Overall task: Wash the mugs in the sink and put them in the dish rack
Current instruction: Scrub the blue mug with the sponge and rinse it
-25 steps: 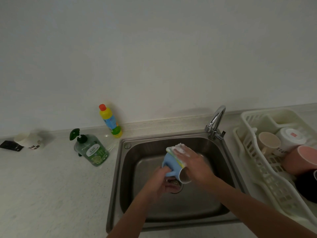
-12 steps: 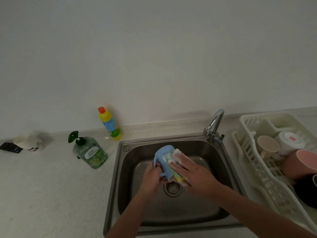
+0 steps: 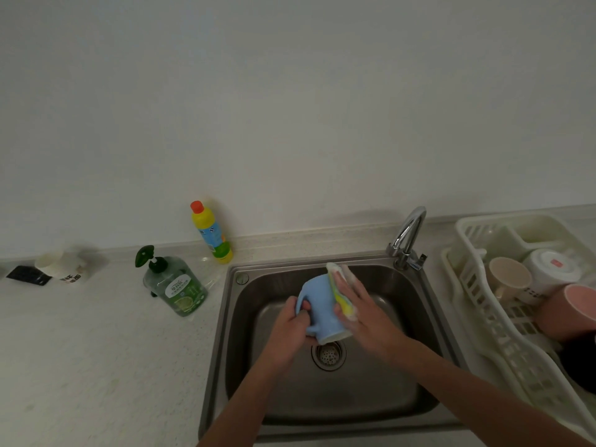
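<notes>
Over the steel sink (image 3: 416,321) my left hand (image 3: 287,330) grips a light blue mug (image 3: 317,304) by its handle, mouth facing down toward me. My right hand (image 3: 364,311) presses a soapy yellow and white sponge (image 3: 340,290) flat against the mug's right side, fingers mostly straight over it. The white dish rack (image 3: 483,321) stands on the right with a beige mug (image 3: 508,279), a white mug (image 3: 551,272), a pink mug (image 3: 571,311) and a dark one (image 3: 580,362) inside.
A chrome tap (image 3: 408,237) rises at the sink's back right corner. A green soap pump bottle (image 3: 172,283) and a yellow cleaner bottle (image 3: 211,233) stand left of the sink. At the far left lie a white cup (image 3: 63,266) and a black item (image 3: 27,275). The drain (image 3: 329,354) is uncovered.
The mug has been turned in my left hand, its bottom now pointing away. My right hand slid the sponge from the mug's top to its right side.
</notes>
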`<state>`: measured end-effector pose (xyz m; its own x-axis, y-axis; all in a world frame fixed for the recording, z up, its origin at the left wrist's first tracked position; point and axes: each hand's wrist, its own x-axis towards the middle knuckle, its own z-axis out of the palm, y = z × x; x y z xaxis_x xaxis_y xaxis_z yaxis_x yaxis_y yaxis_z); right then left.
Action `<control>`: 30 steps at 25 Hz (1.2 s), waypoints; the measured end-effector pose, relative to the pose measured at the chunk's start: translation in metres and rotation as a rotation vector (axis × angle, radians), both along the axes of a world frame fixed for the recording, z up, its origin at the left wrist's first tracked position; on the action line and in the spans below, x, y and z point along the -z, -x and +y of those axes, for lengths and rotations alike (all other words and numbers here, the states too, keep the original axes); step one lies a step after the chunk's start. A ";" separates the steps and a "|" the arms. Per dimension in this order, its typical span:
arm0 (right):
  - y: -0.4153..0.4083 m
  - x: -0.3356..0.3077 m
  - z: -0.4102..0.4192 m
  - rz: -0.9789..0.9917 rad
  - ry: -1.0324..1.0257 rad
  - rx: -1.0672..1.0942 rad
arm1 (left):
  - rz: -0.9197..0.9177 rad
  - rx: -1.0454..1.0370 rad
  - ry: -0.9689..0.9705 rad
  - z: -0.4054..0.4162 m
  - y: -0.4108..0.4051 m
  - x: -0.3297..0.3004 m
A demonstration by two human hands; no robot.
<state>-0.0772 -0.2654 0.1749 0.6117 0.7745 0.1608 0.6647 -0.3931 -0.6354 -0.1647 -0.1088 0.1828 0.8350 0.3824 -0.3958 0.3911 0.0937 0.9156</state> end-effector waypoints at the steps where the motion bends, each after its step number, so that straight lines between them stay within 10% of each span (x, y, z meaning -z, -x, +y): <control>1: 0.005 0.002 -0.002 -0.020 0.027 -0.024 | -0.010 -0.025 -0.002 0.003 0.001 0.002; 6: 0.015 0.019 0.007 -0.450 0.229 -0.083 | -0.070 -0.012 0.044 0.003 0.001 0.004; 17: -0.003 0.001 0.010 0.262 -0.137 0.012 | -0.084 -0.089 0.212 0.013 0.006 0.005; 24: 0.013 0.023 0.019 -0.470 0.148 -0.117 | -0.113 -0.040 0.102 0.013 0.007 0.001; 30: -0.003 0.004 0.011 -0.098 0.033 -0.028 | -0.049 -0.011 0.035 0.010 0.005 0.004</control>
